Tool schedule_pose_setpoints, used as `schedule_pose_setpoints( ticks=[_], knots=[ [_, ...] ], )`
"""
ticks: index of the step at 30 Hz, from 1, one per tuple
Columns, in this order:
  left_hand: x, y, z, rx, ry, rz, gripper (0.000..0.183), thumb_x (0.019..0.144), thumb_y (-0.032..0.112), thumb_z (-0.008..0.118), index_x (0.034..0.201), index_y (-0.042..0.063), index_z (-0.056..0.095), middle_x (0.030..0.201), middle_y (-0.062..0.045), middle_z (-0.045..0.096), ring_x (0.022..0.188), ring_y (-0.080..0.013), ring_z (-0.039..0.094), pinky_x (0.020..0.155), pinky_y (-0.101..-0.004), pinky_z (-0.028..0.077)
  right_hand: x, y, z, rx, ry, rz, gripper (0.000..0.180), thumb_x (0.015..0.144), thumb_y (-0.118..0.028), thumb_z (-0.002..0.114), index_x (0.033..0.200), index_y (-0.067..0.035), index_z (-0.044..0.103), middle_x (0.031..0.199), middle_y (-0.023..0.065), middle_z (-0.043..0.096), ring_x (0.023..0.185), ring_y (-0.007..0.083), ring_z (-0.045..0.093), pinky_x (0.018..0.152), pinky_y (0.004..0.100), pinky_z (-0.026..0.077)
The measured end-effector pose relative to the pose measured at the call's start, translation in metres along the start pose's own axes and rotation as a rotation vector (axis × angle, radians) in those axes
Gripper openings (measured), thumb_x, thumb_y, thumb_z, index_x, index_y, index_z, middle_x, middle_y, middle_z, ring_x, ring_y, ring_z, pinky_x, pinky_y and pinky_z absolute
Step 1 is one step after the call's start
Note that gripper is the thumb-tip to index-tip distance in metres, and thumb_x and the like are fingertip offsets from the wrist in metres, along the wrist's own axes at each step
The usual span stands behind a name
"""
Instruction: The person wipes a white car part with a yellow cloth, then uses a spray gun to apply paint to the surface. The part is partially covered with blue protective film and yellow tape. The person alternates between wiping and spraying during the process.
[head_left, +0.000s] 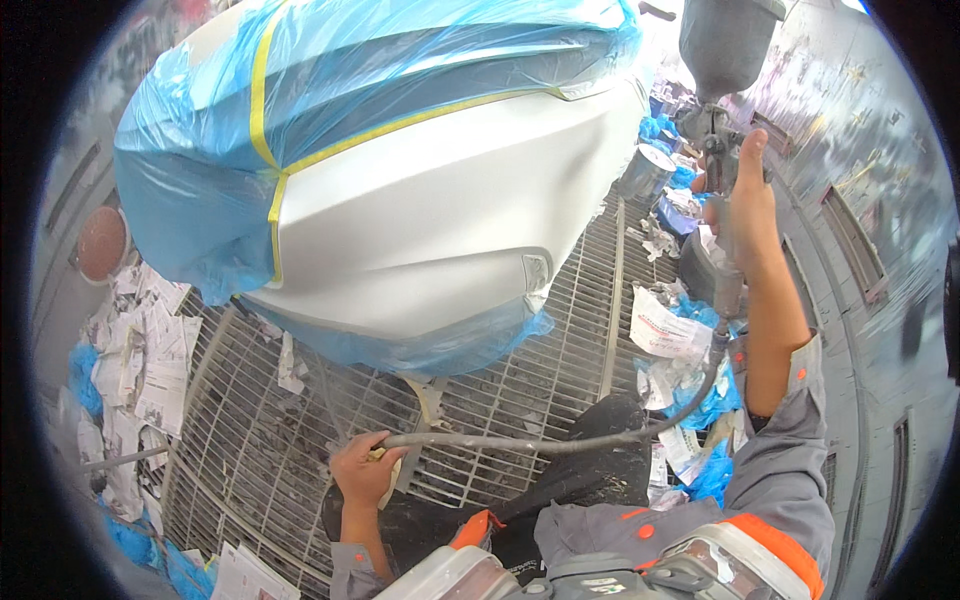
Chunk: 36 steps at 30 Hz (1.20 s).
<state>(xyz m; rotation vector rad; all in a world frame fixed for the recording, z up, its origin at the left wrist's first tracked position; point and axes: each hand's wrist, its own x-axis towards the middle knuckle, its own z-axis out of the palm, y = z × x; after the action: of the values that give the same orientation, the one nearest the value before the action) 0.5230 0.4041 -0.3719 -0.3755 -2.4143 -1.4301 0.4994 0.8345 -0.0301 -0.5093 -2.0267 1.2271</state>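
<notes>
My right hand (746, 199) is raised at the right, wrapped around the handle of a gravity-feed spray gun (716, 150) with a grey cup on top. From the gun's base an air hose (540, 445) curves down and across to my left hand (366, 469), which grips it low in the middle. In front of me stands a vehicle body part, apparently a bumper or corner panel, with a bare white painted surface (427, 202). Blue masking film (195, 217) covers its top, left side and lower edge, and yellow masking tape (390, 129) borders the white area.
Metal floor grating (495, 412) runs beneath the panel and me. Crumpled papers (161, 360) and blue plastic film lie along the left. At the right are a metal can (646, 172), more paper and film, beside a paint-marked wall (847, 247). A reddish disc (103, 244) stands far left.
</notes>
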Motion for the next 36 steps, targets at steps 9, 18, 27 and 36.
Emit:
schedule_pose_setpoints(
  ticks=[9,18,27,36],
  knots=[
    [-0.007,0.014,0.014,-0.169,-0.047,0.098,0.038,0.057,0.015,0.093,0.090,0.007,0.076,0.087,-0.012,0.075,0.075,-0.0250,0.073,0.067,-0.0315,0.055,-0.012,-0.085,0.022,-0.090,-0.429,0.084,0.082,0.096,-0.073,0.028,0.100,0.001,0.064,0.071,0.0074,0.063,0.041,0.0088,0.048,0.036,0.0227,0.037],
    [-0.010,0.016,0.007,-0.142,-0.047,0.065,0.038,0.057,0.020,0.093,0.089,0.008,0.077,0.086,-0.011,0.075,0.076,-0.0248,0.073,0.069,-0.0326,0.054,-0.014,-0.095,0.042,-0.183,-0.361,0.126,0.083,0.093,-0.079,0.028,0.091,-0.003,0.063,0.064,0.0026,0.059,0.039,0.0068,0.046,0.035,0.0222,0.035],
    [-0.015,0.024,0.008,-0.099,-0.077,0.155,0.039,0.055,0.024,0.094,0.086,0.008,0.076,0.084,-0.009,0.075,0.073,-0.0244,0.073,0.066,-0.0309,0.054,0.001,-0.100,0.033,-0.404,-0.226,-0.042,0.083,0.092,-0.080,0.031,0.091,-0.003,0.062,0.067,0.0028,0.060,0.042,0.0078,0.047,0.037,0.0237,0.038],
    [-0.015,0.018,-0.002,-0.113,-0.028,0.123,0.041,0.054,0.023,0.095,0.087,0.008,0.076,0.084,-0.010,0.075,0.076,-0.0238,0.073,0.066,-0.0307,0.054,0.013,-0.098,0.046,-0.175,-0.422,0.109,0.082,0.092,-0.080,0.029,0.089,-0.004,0.060,0.065,0.0020,0.058,0.040,0.0065,0.046,0.034,0.0220,0.035]
  ],
)
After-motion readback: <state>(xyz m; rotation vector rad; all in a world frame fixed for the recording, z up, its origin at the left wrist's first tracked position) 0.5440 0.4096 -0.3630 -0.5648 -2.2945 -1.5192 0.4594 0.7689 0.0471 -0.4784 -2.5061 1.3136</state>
